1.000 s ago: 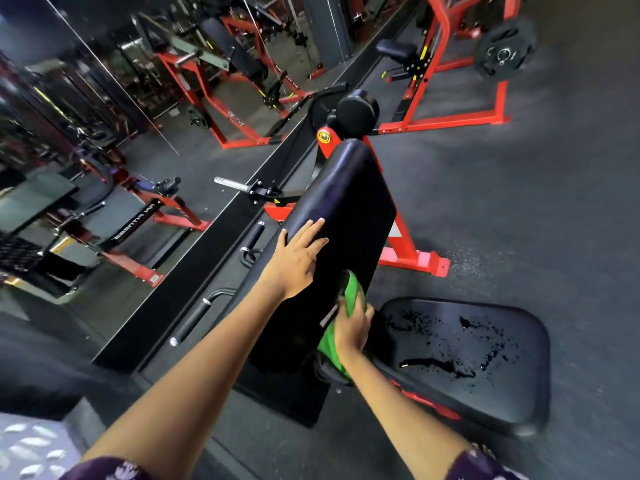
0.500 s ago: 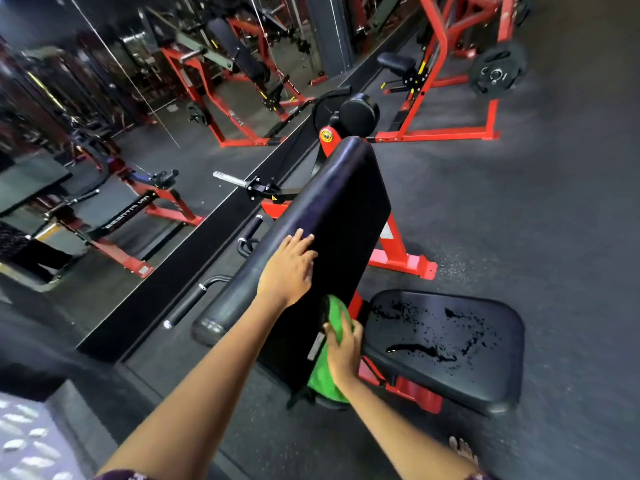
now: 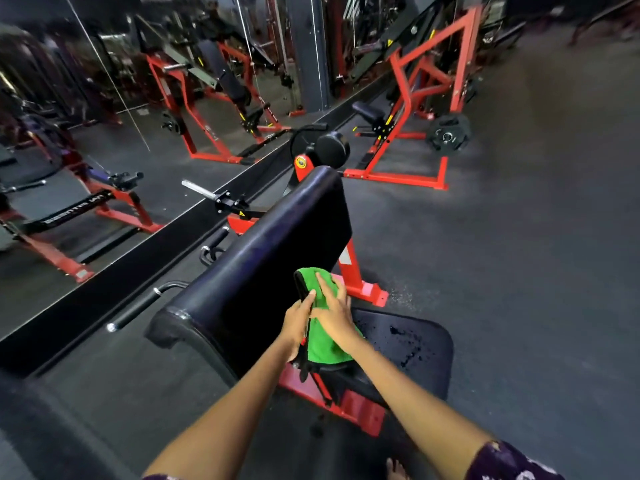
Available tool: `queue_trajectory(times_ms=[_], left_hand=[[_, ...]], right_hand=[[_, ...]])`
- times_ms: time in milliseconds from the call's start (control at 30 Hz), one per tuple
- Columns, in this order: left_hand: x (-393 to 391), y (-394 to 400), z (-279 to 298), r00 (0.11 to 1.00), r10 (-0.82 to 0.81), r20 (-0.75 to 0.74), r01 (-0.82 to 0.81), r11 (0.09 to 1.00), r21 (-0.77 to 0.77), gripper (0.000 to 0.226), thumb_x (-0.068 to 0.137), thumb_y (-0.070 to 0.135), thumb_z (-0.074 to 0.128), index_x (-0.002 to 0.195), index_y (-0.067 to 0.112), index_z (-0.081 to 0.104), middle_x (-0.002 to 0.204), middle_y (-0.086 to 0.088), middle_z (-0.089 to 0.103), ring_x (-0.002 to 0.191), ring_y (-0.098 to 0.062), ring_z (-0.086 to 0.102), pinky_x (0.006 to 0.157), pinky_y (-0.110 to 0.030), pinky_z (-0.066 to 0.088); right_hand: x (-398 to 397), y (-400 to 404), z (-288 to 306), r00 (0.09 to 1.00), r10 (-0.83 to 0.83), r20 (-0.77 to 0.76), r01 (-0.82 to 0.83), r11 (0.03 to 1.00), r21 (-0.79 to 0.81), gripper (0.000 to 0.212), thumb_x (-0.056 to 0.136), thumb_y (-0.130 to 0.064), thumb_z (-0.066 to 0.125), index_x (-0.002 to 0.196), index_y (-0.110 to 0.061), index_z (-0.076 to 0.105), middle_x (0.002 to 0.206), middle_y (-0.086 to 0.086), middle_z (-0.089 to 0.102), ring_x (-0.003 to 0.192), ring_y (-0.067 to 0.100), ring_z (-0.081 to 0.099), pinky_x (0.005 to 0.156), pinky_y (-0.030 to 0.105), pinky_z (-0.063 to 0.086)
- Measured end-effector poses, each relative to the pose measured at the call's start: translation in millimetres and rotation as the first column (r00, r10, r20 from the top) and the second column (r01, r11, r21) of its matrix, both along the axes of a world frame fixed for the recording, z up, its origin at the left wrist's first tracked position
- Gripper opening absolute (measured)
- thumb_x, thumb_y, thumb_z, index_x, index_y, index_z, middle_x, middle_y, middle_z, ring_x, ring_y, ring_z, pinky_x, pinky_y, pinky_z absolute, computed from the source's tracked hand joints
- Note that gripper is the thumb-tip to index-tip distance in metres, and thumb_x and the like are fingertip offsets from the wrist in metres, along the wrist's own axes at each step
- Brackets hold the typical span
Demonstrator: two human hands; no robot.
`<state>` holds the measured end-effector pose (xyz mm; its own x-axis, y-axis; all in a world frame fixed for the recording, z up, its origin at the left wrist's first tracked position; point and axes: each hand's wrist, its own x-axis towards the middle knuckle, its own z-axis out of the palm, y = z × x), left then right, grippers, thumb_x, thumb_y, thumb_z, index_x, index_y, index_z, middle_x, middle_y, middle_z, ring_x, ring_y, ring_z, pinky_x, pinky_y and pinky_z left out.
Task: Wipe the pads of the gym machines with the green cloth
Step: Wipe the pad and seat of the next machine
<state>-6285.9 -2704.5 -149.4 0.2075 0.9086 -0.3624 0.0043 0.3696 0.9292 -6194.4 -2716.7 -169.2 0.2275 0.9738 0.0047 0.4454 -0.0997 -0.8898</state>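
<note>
We see the green cloth (image 3: 323, 327) draped against the right edge of the tilted back pad (image 3: 277, 258), near its lower end, just above the seat pad (image 3: 408, 344).

Our right hand (image 3: 334, 311) lies flat on the cloth with its fingers spread and nearly straight, pressing it to the pad; it does not curl round the cloth. Our left hand (image 3: 298, 323) sits just beside the right, at the left border of the cloth where it meets the pad. Its fingers bend toward the cloth and touch its edge, but we cannot tell whether they pinch it or only rest against it.

The back pad is black and glossy and slopes up and away from us. The seat pad, to the right of the hands, is black too and bears dark wet spots and a streak of liquid. Both pads belong to a red frame (image 3: 349, 268) that stands on the dark floor (image 3: 519, 271).

Left of the machine runs a mirror wall (image 3: 104, 168) that reflects red machines. Farther back on the right stands another red machine (image 3: 415, 133) with a black weight plate (image 3: 447, 135) at its side. A bare foot (image 3: 396, 469) shows at the bottom edge.
</note>
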Motion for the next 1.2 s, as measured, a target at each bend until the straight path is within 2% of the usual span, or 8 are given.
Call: queue_trajectory(times_ms=[133, 300, 600, 700, 833, 933, 1100, 1200], left_hand=[[16, -8, -4, 0.999, 0.028, -0.021, -0.027, 1.0, 0.013, 0.029, 0.092, 0.024, 0.058, 0.117, 0.008, 0.06, 0.1, -0.008, 0.068, 0.082, -0.016, 0.066, 0.078, -0.029, 0.053], [19, -11, -9, 0.989, 0.089, 0.118, -0.073, 0.988, -0.138, 0.033, 0.094, 0.022, 0.052, 0.12, 0.004, 0.059, 0.102, -0.013, 0.068, 0.081, -0.023, 0.066, 0.071, -0.031, 0.054], [40, -37, -17, 0.97, 0.16, 0.182, -0.099, 0.947, -0.307, 0.034, 0.094, 0.036, 0.052, 0.096, 0.007, 0.068, 0.083, -0.011, 0.073, 0.069, -0.021, 0.071, 0.064, -0.03, 0.058], [66, -46, -37, 0.962, 0.269, -0.053, -0.274, 0.947, -0.168, 0.046, 0.082, 0.048, 0.065, 0.103, 0.008, 0.069, 0.097, -0.012, 0.072, 0.086, -0.026, 0.069, 0.086, -0.042, 0.055], [105, -74, -51, 0.781, 0.371, -0.502, -0.391, 0.918, 0.07, 0.046, 0.091, 0.045, 0.055, 0.06, 0.012, 0.053, 0.077, -0.015, 0.065, 0.092, -0.037, 0.061, 0.091, -0.042, 0.043], [139, -91, -50, 0.74, 0.48, -0.471, -0.524, 0.85, 0.044, 0.045, 0.098, 0.028, 0.048, 0.056, 0.01, 0.047, 0.095, -0.029, 0.065, 0.097, -0.04, 0.059, 0.08, -0.039, 0.04], [169, -112, -83, 0.828, 0.548, -0.121, -0.552, 0.757, -0.349, 0.062, 0.088, 0.056, 0.053, 0.114, -0.001, 0.058, 0.113, -0.013, 0.063, 0.105, -0.031, 0.062, 0.096, -0.043, 0.048], [176, -109, -103, 0.87, 0.468, -0.157, -0.494, 0.829, -0.264, 0.044, 0.089, 0.041, 0.061, 0.11, 0.002, 0.059, 0.112, -0.013, 0.065, 0.102, -0.029, 0.063, 0.094, -0.043, 0.049]], right_hand=[[22, -3, 13, 0.982, 0.064, -0.18, -0.077, 0.995, -0.063, 0.08, 0.071, 0.01, 0.059, 0.142, -0.025, 0.041, 0.149, 0.001, 0.019, 0.132, 0.02, 0.026, 0.11, 0.024, 0.029], [71, -6, 16, 0.792, -0.302, -0.53, 0.26, 0.953, -0.155, 0.078, 0.069, 0.01, 0.073, 0.136, -0.014, 0.041, 0.12, 0.006, 0.046, 0.109, 0.023, 0.052, 0.09, 0.031, 0.045], [109, -46, -3, 0.446, -0.223, -0.867, -0.392, 0.822, -0.413, 0.035, 0.089, -0.036, 0.062, 0.087, -0.003, 0.076, 0.096, 0.016, 0.072, 0.083, 0.027, 0.071, 0.08, 0.04, 0.054], [141, -40, -4, 0.555, -0.156, -0.817, -0.363, 0.839, -0.407, 0.014, 0.091, -0.011, 0.059, 0.096, -0.002, 0.068, 0.082, 0.01, 0.073, 0.074, 0.021, 0.07, 0.075, 0.035, 0.055], [186, -37, -13, 0.822, -0.034, -0.569, -0.218, 0.904, -0.369, 0.023, 0.088, 0.001, 0.059, 0.111, 0.003, 0.06, 0.095, 0.01, 0.068, 0.069, 0.014, 0.063, 0.066, 0.025, 0.054], [208, -43, -19, 0.886, 0.023, -0.463, -0.182, 0.936, -0.301, 0.017, 0.092, -0.003, 0.057, 0.107, -0.011, 0.058, 0.103, 0.007, 0.063, 0.085, 0.017, 0.06, 0.077, 0.027, 0.05], [227, -43, -47, 0.93, 0.179, -0.32, -0.277, 0.916, -0.292, 0.024, 0.093, -0.007, 0.055, 0.117, -0.003, 0.057, 0.104, 0.006, 0.062, 0.093, 0.016, 0.057, 0.079, 0.024, 0.044], [232, -29, -55, 0.926, 0.262, -0.273, -0.35, 0.868, -0.352, 0.02, 0.095, -0.013, 0.055, 0.115, -0.01, 0.055, 0.109, 0.005, 0.062, 0.094, 0.016, 0.057, 0.082, 0.026, 0.046]])
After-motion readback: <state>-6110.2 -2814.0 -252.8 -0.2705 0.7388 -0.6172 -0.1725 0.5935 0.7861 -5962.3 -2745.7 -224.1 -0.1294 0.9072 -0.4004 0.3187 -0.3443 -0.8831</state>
